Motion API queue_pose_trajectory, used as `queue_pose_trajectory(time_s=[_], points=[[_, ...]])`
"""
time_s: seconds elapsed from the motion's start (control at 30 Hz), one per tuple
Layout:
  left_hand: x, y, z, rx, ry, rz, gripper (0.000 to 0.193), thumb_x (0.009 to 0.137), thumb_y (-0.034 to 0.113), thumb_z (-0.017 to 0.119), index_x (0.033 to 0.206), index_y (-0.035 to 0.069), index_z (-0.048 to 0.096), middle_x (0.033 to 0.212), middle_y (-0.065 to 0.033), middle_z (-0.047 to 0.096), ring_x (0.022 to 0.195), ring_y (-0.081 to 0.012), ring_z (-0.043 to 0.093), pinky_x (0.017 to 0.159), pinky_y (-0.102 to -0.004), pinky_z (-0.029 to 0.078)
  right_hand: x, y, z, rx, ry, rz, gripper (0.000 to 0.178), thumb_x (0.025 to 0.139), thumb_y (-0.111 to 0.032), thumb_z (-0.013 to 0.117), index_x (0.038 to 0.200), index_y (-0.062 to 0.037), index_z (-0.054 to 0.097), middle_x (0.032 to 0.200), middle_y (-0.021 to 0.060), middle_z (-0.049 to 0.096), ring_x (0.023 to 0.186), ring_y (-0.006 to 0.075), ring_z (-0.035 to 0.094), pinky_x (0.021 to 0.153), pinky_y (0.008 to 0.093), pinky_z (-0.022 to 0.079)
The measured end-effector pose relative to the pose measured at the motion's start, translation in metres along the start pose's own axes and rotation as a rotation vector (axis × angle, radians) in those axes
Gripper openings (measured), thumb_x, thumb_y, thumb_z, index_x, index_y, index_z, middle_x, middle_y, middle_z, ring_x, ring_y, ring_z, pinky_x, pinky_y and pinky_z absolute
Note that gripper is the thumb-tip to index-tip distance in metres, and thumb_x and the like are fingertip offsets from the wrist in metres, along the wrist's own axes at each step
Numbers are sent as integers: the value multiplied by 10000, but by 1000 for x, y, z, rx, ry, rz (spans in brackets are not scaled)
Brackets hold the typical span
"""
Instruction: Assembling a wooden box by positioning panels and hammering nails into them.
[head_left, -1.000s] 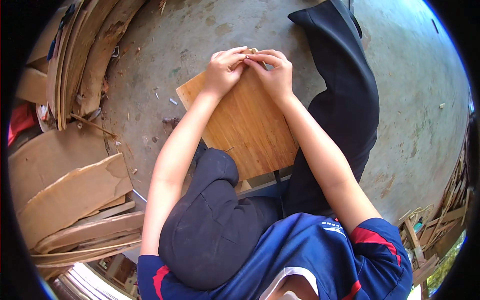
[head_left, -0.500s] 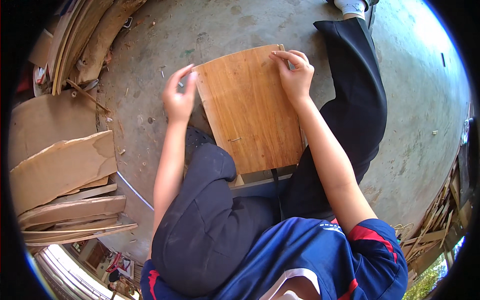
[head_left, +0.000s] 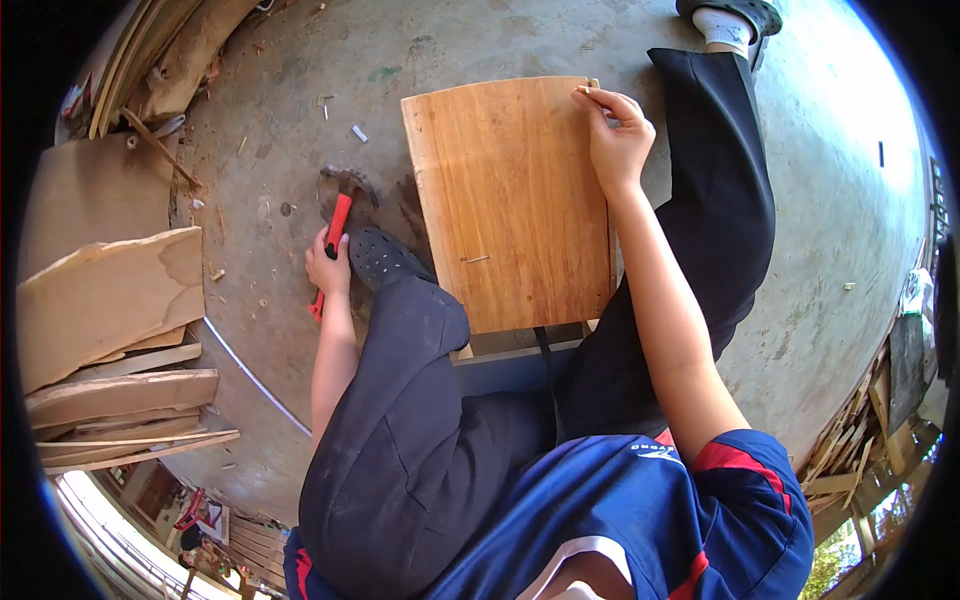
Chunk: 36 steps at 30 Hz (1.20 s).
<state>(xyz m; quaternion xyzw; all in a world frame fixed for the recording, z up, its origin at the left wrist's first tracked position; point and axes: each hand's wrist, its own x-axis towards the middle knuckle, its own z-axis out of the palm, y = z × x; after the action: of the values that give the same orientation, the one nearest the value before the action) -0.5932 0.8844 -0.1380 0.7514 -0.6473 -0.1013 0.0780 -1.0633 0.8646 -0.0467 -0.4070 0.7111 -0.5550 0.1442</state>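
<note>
A claw hammer with a red and black handle is gripped in my left hand, its dark metal head pointing away from me above the floor. Between my legs stands a wooden piece with a flat brown board on top. At the board's far right corner, my right hand pinches what looks like a small nail, mostly covered by the fingertips. Another nail lies on the board's nearer half. Beneath the board's near edge, a strip of the wooden structure and a dark strap show.
Broken plywood sheets and planks are stacked at the left. Long boards lean at the far left. Wood scraps pile up at the right. Small bits litter the concrete floor. My bent leg lies left of the board.
My left hand has left the board's far left corner, come down beside my shoe and taken hold of the hammer. My right hand stays pinched at the far right corner.
</note>
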Motion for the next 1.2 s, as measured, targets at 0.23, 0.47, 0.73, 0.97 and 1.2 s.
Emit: queue_pose_trajectory(time_s=[0.23,0.47,0.73,0.97,1.2], points=[[14,7,-5,-87,0,254,342,873,287,641,1173,136,577,1018,-160,609,966,-368,571,827,-440,455,3,-1,1,-54,-21,-38,98,741,-82,757,839,-90,749,815,63,698,768,157,633,729,282,488],[26,23,-53,-205,-156,310,300,948,241,532,1143,19,480,784,-243,613,730,-461,599,614,-506,471,2,-7,2,-101,-25,-39,97,747,-100,760,843,-92,750,815,73,696,786,172,641,728,288,495],[20,195,-225,-405,-445,358,205,960,192,526,1001,0,467,659,-234,570,609,-445,582,517,-445,442,0,-4,3,-109,26,-84,104,735,-116,765,835,-97,746,799,119,678,784,231,651,711,324,517],[32,303,-201,-262,-517,946,210,935,150,540,1021,-12,438,688,-236,589,637,-437,594,536,-467,445,0,-9,4,-100,49,-84,102,732,-105,748,833,-116,748,786,126,671,769,250,653,680,343,522],[28,327,-148,-249,-518,990,215,944,159,522,979,-18,406,588,-234,564,576,-421,606,483,-501,451,-2,-6,3,-123,26,-62,133,722,-54,736,853,-57,721,871,139,670,773,247,661,692,316,516]])
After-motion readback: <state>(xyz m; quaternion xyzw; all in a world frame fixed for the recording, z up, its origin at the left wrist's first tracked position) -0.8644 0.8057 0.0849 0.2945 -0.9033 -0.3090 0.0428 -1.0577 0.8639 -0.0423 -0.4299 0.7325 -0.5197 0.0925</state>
